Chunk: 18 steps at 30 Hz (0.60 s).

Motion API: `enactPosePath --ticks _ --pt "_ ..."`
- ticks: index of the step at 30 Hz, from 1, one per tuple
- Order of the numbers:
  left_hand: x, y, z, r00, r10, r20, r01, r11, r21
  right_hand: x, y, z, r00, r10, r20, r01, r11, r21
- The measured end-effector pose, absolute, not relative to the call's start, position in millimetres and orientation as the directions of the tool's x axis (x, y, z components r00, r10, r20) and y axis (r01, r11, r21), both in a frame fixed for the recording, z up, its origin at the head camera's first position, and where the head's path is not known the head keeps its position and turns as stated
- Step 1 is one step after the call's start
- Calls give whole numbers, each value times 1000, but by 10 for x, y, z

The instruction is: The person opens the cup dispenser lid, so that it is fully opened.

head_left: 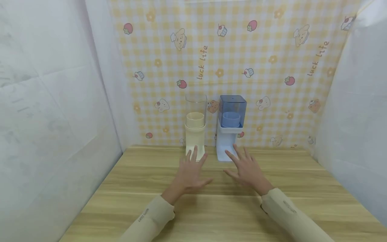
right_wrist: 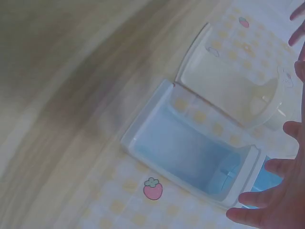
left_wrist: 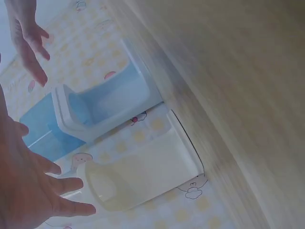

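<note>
Two holders stood upright side by side at the back of the wooden table (head_left: 211, 218): a cream holder (head_left: 195, 137) under a clear cover (head_left: 196, 105), and a pale blue holder (head_left: 226, 139) under a blue cover (head_left: 233, 98). A narrow gap parted them, probably so that each could be handled without knocking the other. Their flat feet rested on the wood and their open fronts faced the person, which seemed to suit access from the near side; the patterned cloth (head_left: 232, 53) hung behind them. The left hand (head_left: 190, 174) was nearest the cream holder and the right hand (head_left: 247, 168) nearest the blue one, so each hand matched the holder on its own side. Both hands had their fingers spread and pinched nothing, the thumbs pointing inward towards each other. Fingertips overlapped the feet of both holders in the head view, but with the wrist views hazy, I could not say for certain whether any touched. The covers sat above the shelves, likely to shield the cups visible inside.
</note>
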State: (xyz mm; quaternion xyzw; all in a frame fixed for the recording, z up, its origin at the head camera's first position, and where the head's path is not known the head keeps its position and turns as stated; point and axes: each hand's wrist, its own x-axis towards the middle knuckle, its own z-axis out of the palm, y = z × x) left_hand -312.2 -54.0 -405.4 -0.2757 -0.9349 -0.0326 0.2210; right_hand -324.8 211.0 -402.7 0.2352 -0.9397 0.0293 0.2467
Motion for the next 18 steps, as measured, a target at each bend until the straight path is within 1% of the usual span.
enactPosePath --ticks 4,6,11,13,15,18 --pt "-3111 -547 -4019 -782 431 451 524 846 100 -3377 2054 -3905 -791 -386 475 -445 895 -13" --pt "-3099 -539 -4005 -787 397 472 530 827 188 -3440 2029 -3830 -808 -351 474 -435 897 -77" --pt "-3051 -495 -3964 -796 267 544 538 723 433 -3583 1984 -3640 -836 -240 493 -398 885 -243" --pt "-3025 -475 -3947 -809 209 550 533 654 536 -3642 1970 -3561 -825 -189 533 -389 873 -293" --pt "-3000 -460 -3937 -831 168 531 517 585 624 -3700 1955 -3482 -808 -127 576 -374 866 -333" --pt "-2973 -453 -3948 -858 154 490 495 501 710 -3781 1933 -3379 -774 -27 633 -351 850 -392"
